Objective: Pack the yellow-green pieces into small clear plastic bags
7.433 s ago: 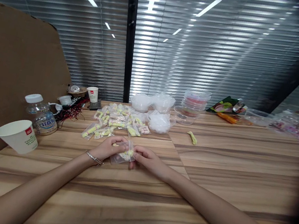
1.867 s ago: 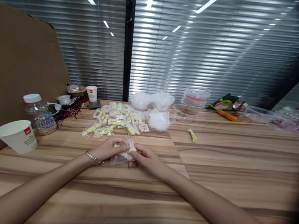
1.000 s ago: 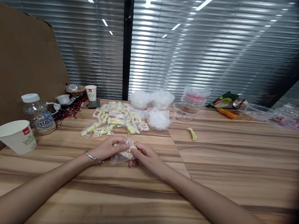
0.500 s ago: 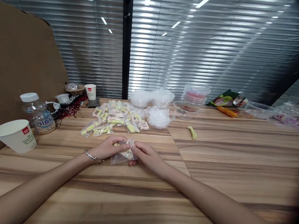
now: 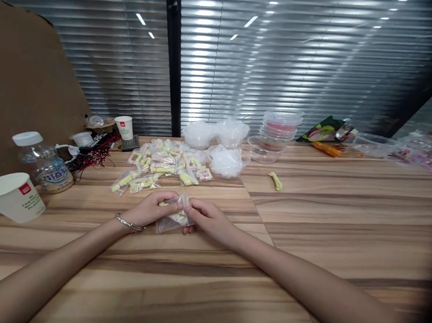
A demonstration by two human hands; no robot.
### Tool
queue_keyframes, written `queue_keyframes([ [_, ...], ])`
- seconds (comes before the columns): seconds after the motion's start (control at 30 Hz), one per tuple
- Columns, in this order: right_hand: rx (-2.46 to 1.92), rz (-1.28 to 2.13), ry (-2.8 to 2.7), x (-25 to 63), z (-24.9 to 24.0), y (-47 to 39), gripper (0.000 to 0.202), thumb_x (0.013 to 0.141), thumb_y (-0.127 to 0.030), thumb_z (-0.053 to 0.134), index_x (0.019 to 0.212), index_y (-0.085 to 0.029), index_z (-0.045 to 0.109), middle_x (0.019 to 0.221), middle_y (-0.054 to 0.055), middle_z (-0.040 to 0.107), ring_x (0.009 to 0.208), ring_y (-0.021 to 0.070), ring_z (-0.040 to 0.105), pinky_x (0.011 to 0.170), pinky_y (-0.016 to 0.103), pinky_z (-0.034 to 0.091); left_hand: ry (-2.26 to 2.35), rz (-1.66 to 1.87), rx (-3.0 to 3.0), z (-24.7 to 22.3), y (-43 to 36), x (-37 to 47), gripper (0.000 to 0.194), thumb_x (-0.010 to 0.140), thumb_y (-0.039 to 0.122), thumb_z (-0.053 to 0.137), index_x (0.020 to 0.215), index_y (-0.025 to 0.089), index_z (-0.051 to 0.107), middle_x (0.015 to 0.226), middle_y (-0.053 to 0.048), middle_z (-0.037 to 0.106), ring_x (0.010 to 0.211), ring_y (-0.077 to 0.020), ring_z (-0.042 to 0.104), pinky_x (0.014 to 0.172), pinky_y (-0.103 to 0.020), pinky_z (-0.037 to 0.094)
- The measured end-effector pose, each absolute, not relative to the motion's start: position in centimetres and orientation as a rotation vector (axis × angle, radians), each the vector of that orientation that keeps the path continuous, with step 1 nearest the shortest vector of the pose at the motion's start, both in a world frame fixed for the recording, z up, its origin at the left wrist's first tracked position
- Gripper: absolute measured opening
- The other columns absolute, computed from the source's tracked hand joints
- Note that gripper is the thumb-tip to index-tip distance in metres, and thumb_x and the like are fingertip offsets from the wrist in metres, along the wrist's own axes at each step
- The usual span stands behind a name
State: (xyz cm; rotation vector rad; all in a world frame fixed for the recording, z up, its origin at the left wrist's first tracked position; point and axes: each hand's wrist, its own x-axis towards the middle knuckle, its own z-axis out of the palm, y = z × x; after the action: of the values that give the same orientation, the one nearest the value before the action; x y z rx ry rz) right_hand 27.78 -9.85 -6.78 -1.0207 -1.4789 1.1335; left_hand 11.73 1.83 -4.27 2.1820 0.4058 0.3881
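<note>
Between my two hands, just above the table, is a small clear plastic bag [image 5: 172,222] with something pale yellow in it. My left hand [image 5: 156,210], a silver bracelet at its wrist, pinches the bag's left side. The thumb and fingers of my right hand [image 5: 205,220] grip its upper right edge. Fingers partly cover the contents. Beyond my hands lies a pile of similar clear bags [image 5: 163,166] with pale yellow and pinkish pieces inside. A loose yellow bone-shaped piece [image 5: 275,181] rests on the table to the right.
White paper cups [image 5: 11,196] and a capped plastic bottle [image 5: 47,168] stand at left, near a cardboard sheet [image 5: 19,65]. Clear bags of white material [image 5: 226,162] and stacked round tubs [image 5: 281,125] line the back. An orange packet [image 5: 326,148] lies at back right.
The view has shifted slightly, so everything sits a little further left and higher. Both hands keep hold of the bag, with only slight finger movement.
</note>
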Motion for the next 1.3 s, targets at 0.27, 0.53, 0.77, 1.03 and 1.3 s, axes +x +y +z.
queue_keyframes([
  [0.27,-1.024,1.128,-1.398,27.8,-6.5,-9.8,0.03,0.089,-0.044,0.047,0.085,-0.016,0.056,0.074,0.0,0.055,0.063,0.0117,0.057,0.063,0.024,0.047,0.437,0.416,2.132,-4.3,2.0,11.5,0.031,0.083,0.044,0.054,0.085,0.015,0.066,0.087,-0.005,0.064,0.082,-0.0179,0.055,0.077,-0.026,0.042],
  [0.53,-1.062,1.062,-1.169,27.9,-7.0,-8.9,0.024,0.086,-0.039,0.048,0.08,-0.016,0.056,0.067,-0.001,0.055,0.057,0.0114,0.055,0.054,0.022,0.044,0.475,0.485,1.918,-5.4,2.6,11.6,0.032,0.08,0.044,0.058,0.09,0.014,0.065,0.092,-0.005,0.064,0.082,-0.0176,0.055,0.075,-0.025,0.042],
  [0.77,-1.041,1.036,-1.117,28.2,-7.6,-8.3,0.028,0.086,-0.043,0.049,0.081,-0.017,0.056,0.068,0.0,0.056,0.056,0.0112,0.053,0.054,0.022,0.045,0.507,0.502,1.903,-5.7,2.7,11.6,0.033,0.08,0.046,0.057,0.085,0.013,0.061,0.08,-0.003,0.06,0.074,-0.0152,0.051,0.069,-0.024,0.04],
  [1.03,-1.104,0.712,-1.103,29.5,-6.7,-8.3,0.031,0.088,-0.041,0.044,0.075,-0.017,0.057,0.068,0.002,0.057,0.067,0.0152,0.055,0.067,0.027,0.045,0.537,0.628,1.778,-6.5,3.2,12.0,0.032,0.078,0.045,0.061,0.08,0.013,0.059,0.074,-0.002,0.056,0.069,-0.0134,0.049,0.064,-0.023,0.039],
  [1.3,-1.276,-0.089,-0.852,38.9,-5.7,-6.9,0.023,0.08,-0.024,0.042,0.099,-0.018,0.053,0.099,0.006,0.059,0.092,0.0182,0.053,0.083,0.031,0.04,0.677,0.799,1.661,-6.3,3.4,12.1,0.036,0.074,0.046,0.064,0.093,0.016,0.055,0.07,0.002,0.055,0.059,-0.0106,0.048,0.053,-0.02,0.036],
])
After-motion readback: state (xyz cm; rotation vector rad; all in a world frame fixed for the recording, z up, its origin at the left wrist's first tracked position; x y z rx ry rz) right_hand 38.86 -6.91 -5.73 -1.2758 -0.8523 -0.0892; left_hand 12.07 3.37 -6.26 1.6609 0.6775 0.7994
